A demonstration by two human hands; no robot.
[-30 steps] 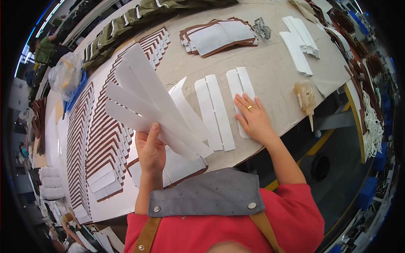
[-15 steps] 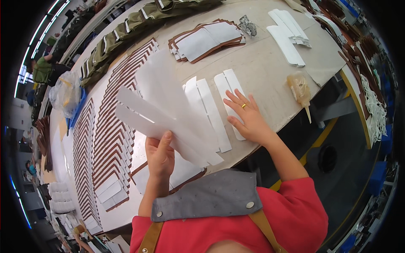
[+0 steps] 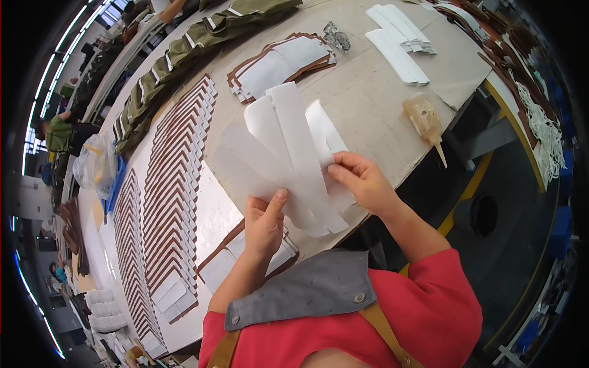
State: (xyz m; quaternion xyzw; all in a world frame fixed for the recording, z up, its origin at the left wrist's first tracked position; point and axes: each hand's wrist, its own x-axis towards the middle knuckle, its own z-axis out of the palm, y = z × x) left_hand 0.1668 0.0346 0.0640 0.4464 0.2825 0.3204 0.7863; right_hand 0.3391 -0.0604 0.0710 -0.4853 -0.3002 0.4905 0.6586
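Note:
My left hand (image 3: 267, 224) is closed, thumb on top, around the lower edge of several thin white slit sheets (image 3: 285, 132). They fan out above the table, and some look translucent. To their right, my right hand (image 3: 363, 187) pinches the edge of another white piece (image 3: 323, 130) between thumb and fingers. That piece is tilted and partly hidden behind the fanned sheets. Below my left hand, by the near table edge, lie white panels with brown borders (image 3: 218, 270), partly covered by my forearm.
Long overlapping rows of brown-edged white panels (image 3: 175, 184) cover the table's left side. Beyond lie a brown-and-white stack (image 3: 285, 61), crumpled foil (image 3: 336, 37), white strips (image 3: 396, 55) and olive fabric (image 3: 196, 46). A nozzled glue bottle (image 3: 423, 119) rests near the right edge.
My right hand has gone from lying spread on a white piece to pinching and lifting it. My left hand has shifted right with its sheets, closer to my right hand.

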